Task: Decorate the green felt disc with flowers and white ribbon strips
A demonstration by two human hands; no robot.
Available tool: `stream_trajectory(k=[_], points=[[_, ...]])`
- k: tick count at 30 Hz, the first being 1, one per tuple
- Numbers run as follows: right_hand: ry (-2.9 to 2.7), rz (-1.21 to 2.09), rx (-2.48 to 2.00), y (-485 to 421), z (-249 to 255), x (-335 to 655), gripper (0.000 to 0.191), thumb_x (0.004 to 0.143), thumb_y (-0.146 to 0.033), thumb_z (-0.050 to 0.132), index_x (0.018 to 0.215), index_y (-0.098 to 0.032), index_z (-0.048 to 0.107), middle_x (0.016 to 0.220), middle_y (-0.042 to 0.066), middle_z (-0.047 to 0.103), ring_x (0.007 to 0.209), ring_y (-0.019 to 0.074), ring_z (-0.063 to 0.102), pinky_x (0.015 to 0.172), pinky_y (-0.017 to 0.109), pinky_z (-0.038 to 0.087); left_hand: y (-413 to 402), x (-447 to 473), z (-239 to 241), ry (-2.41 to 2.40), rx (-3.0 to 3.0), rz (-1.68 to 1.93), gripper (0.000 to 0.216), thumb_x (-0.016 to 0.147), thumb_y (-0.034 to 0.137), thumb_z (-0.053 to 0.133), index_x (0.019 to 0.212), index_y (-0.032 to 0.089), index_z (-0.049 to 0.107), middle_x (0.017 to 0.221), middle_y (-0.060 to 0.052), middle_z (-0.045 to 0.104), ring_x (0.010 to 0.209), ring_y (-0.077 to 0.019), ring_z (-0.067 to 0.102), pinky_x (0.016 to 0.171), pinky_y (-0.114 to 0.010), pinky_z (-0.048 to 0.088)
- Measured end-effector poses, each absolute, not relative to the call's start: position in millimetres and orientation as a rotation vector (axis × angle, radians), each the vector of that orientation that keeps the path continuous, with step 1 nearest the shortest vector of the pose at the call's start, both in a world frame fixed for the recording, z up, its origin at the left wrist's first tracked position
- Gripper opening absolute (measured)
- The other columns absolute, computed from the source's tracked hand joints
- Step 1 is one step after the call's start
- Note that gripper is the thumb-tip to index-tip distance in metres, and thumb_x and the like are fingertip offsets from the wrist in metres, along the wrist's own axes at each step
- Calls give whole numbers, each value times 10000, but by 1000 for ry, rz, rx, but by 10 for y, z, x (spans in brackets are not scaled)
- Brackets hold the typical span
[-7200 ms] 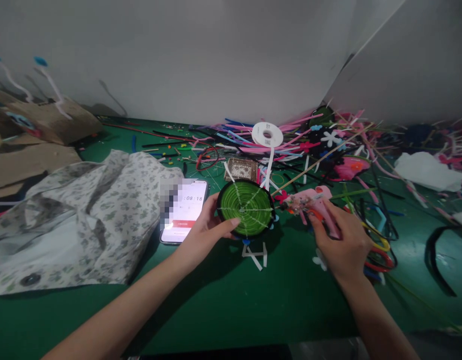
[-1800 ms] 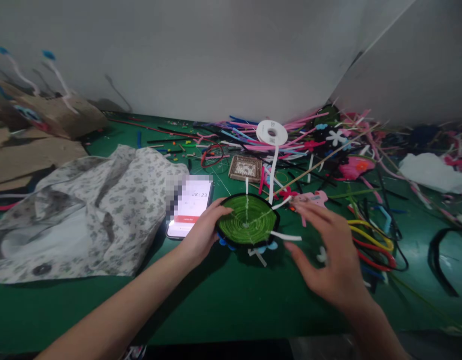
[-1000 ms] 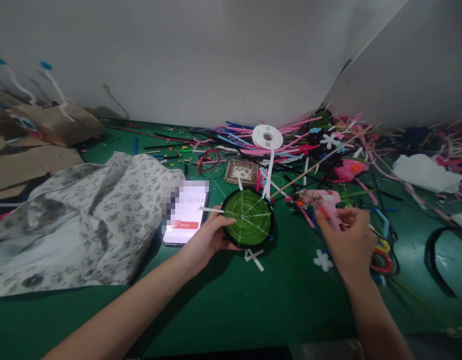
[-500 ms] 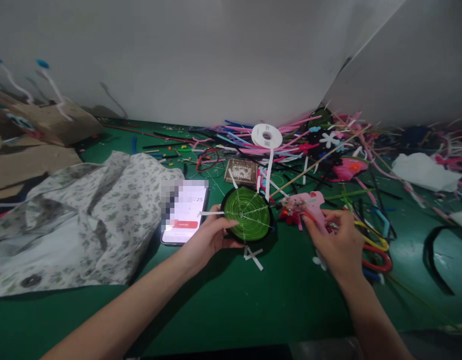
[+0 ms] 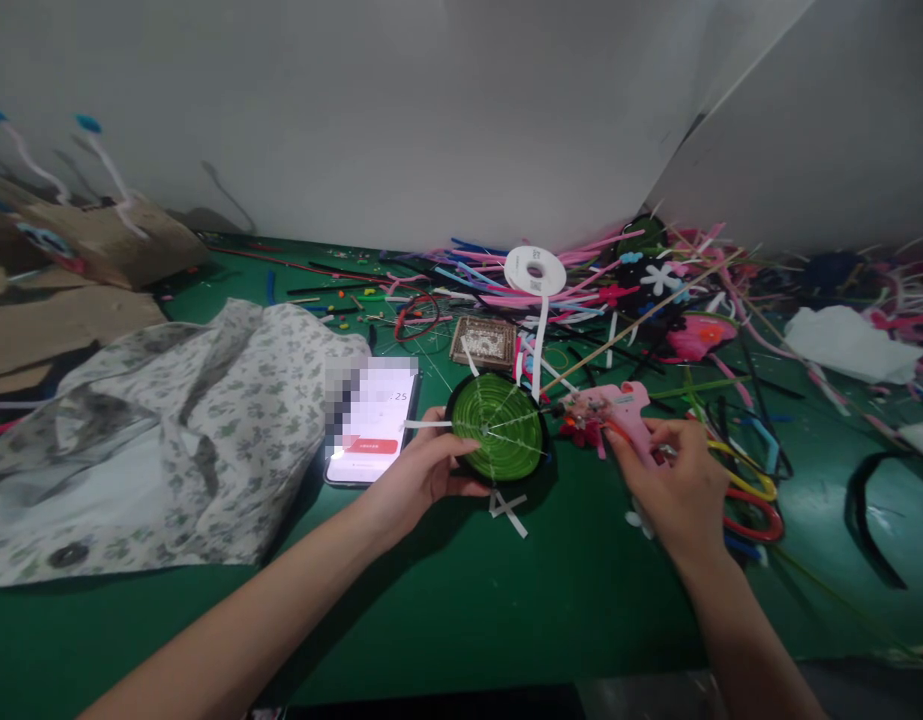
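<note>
pink glue gun [image 5: 620, 402]: long axis nine-to-three, nozzle [image 5: 560, 410] toward nine o'clock; clasped, ten o'clock of right grip [image 5: 675, 490]. green disc [image 5: 502, 428]: pinched, two o'clock of left grip [image 5: 422, 465].

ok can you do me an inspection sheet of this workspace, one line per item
surface: green tabletop, small bits strewn toward the back
job's things: green disc with a black rim and white strips sticking out; pink glue gun, tip close to the disc's right edge, contact unclear
clutter: coloured strands heaped behind; white spool; lit phone and patterned cloth to the left
hands: left hand grips the disc's left side; right hand holds the glue gun
cables: none identifiable for certain
surroundings: grey wall behind, cardboard at far left
</note>
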State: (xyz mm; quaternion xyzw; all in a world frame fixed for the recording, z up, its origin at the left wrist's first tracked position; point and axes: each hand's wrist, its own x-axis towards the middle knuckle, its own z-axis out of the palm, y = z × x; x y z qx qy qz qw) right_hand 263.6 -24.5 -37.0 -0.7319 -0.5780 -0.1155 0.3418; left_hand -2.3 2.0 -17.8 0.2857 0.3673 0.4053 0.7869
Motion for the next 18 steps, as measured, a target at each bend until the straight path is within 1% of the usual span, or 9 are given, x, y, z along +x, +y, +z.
stream_trajectory(k=[4, 8, 13, 15, 16, 18], points=[[-1515, -312, -1911, -245, -375, 2642, 321, 742, -467, 643, 798, -246, 417, 925, 49, 678, 751, 218, 610, 638, 293, 394, 17, -23, -172, 785, 627, 865, 321, 751, 148, 635, 963, 230, 408, 919, -12, 673, 847, -195, 674, 602, -293, 588], [-1534, -309, -1915, -244, -379, 2636, 328, 744, -491, 626, 791, -247, 412, 905, 47, 674, 741, 222, 606, 629, 294, 389, 7, -33, -189, 768, 624, 853, 327, 756, 157, 636, 1005, 217, 433, 925, -29, 679, 841, -200, 677, 602, -293, 590], [-1515, -354, -1973, -207, -399, 2714, 359, 740, -545, 621, 827, -231, 471, 817, 36, 643, 687, 220, 588, 608, 302, 386, 23, -44, -217, 753, 590, 871, 301, 759, 188, 646, 1026, 192, 507, 924, -47, 696, 778, -195, 676, 603, -317, 603], [-1553, -431, -1973, -186, -384, 2775, 361, 766, -553, 604, 854, -214, 514, 858, 62, 648, 765, 243, 598, 679, 333, 414, 34, -50, -210, 772, 557, 901, 255, 757, 216, 650, 987, 171, 551, 893, -59, 701, 754, -200, 672, 569, -314, 603], [-1593, -486, -1944, -181, -369, 2796, 346, 793, -538, 588, 865, -204, 535, 922, 88, 655, 850, 260, 598, 754, 361, 423, 40, -53, -202, 785, 536, 923, 225, 753, 229, 654, 952, 163, 571, 874, -61, 702, 731, -200, 668, 539, -307, 599], [-1684, -563, -1835, -190, -327, 2789, 282, 849, -471, 559, 881, -191, 575, 1042, 119, 649, 1004, 276, 566, 903, 418, 389, 50, -60, -184, 816, 492, 973, 174, 743, 236, 659, 885, 153, 601, 830, -55, 702, 674, -187, 657, 479, -288, 583]])
